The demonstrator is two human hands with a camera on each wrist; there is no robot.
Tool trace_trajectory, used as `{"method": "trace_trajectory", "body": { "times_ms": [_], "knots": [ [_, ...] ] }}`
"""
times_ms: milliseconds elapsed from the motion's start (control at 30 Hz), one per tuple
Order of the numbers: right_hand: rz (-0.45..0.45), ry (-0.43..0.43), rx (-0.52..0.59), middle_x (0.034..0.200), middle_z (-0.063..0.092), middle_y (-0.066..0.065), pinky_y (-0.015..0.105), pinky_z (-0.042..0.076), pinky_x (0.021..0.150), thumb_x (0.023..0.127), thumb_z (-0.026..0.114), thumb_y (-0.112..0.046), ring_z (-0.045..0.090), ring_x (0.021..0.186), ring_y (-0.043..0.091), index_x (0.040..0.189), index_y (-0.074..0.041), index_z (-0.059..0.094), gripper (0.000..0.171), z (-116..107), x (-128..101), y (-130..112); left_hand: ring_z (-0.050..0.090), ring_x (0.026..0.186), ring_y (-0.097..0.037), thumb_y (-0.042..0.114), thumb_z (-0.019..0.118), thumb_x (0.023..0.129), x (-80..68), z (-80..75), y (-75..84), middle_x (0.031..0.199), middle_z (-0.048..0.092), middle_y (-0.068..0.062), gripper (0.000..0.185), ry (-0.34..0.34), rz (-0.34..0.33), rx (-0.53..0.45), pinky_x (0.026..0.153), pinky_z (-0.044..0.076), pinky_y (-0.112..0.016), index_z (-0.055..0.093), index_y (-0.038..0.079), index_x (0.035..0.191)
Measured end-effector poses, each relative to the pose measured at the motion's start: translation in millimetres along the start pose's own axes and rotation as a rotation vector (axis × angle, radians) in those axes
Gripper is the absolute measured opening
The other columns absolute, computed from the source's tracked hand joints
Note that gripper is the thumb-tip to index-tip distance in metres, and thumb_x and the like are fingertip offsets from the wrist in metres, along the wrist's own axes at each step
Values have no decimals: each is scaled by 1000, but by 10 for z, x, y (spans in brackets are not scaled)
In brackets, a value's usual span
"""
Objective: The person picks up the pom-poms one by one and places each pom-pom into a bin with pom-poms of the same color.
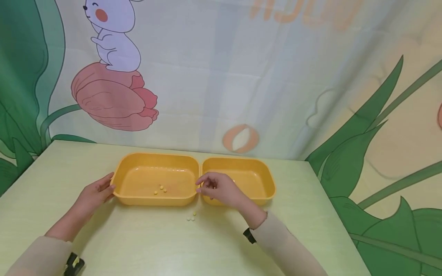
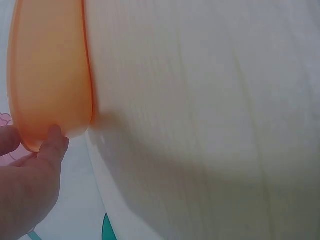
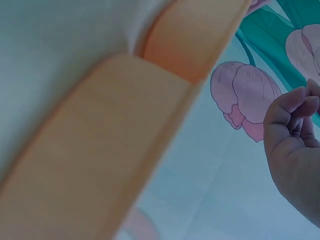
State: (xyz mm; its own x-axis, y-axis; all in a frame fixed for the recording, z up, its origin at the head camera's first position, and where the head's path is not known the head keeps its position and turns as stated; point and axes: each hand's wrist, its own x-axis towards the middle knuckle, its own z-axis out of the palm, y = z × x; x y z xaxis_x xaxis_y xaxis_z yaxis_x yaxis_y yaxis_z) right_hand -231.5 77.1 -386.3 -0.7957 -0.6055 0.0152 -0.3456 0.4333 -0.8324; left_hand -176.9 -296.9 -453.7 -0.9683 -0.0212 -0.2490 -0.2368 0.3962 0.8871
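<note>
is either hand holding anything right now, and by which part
The left hand steadies the left yellow tray with fingertips at its left end wall. The right hand, fingers pinched over the right yellow tray, may hold something tiny; cannot tell.

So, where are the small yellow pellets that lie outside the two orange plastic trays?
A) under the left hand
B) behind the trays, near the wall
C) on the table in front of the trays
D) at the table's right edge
C: in the head view the small yellow pellets lie on the pale green table, just in front of where the two orange plastic trays meet.
</note>
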Motion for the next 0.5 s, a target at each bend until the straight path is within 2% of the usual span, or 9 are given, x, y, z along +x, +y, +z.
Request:
{"method": "trace_trajectory", "body": {
  "times_ms": [133, 267, 333, 500],
  "knots": [
    [55, 11, 49, 81, 62, 6, 16, 43, 55, 95, 71, -10, 48, 64, 10, 111, 3, 70, 20, 92, -108, 153, 29, 150, -49, 18, 37, 112, 2, 16, -5, 164, 14, -36, 62, 2, -5, -3, 106, 49, -29, 4, -1, 162],
    [85, 11, 29, 81, 61, 3, 14, 44, 54, 96, 71, -12, 48, 64, 9, 111, 3, 70, 22, 158, -175, 256, 31, 149, -48, 17, 38, 112, 6, 26, -20, 163, 17, -37, 62, 9, 8, 6, 100, 55, -20, 5, -2, 161],
    [87, 15, 11, 81, 61, 3, 14, 44, 54, 96, 71, -12, 48, 64, 9, 111, 3, 70, 21, 172, -199, 271, 31, 149, -49, 18, 37, 112, 7, 24, -24, 163, 17, -37, 62, 6, 9, 9, 101, 55, -20, 5, -2, 162],
    [93, 34, -35, 79, 60, 2, 14, 41, 53, 96, 71, -11, 47, 64, 9, 110, 0, 71, 18, 198, -230, 295, 30, 150, -50, 20, 36, 113, 12, 10, -24, 164, 14, -36, 63, -1, 2, 9, 105, 48, -33, 3, -1, 162]
  ]
}}
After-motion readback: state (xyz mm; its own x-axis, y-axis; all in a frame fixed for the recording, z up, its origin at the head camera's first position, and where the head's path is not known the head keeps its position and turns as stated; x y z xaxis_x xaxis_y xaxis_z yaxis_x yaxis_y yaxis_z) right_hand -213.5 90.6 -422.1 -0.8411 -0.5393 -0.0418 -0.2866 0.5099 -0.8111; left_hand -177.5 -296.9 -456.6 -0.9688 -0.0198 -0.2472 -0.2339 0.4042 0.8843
